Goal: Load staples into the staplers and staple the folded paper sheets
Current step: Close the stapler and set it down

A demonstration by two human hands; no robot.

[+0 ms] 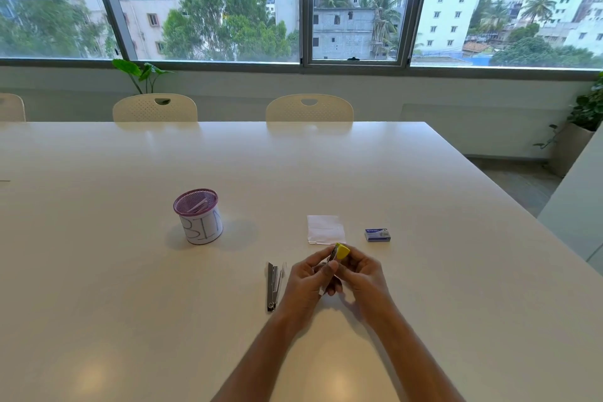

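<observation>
The yellow stapler (pixel 341 252) is being held up just above the table (pixel 424 238), near its front edge and a little right of centre, with both hands wrapping around it. The left hand (pixel 310 277) is curling its fingers around the metal body from the left, its thumb pressing across the middle, while the right hand (pixel 362 271) is gripping the stapler from the right, just below the yellow end. Whether the magazine is open, or whether any staples are going in, is hidden by the fingers. A second, metal stapler (pixel 273 285) is lying flat just left of the left hand, seemingly opened out. The folded paper sheet (pixel 325 229) is waiting just beyond the hands, and the blue staple box (pixel 377 235) is sitting to its right, apparently closed. Farther left, a mesh cup (pixel 198 220) with a white label is standing well apart. The likely risks here are a staple strip breaking or scattering if it is being forced in crooked, the spring pusher snapping back onto a fingertip, and the small stapler slipping because the grip is crowding its moving parts.
</observation>
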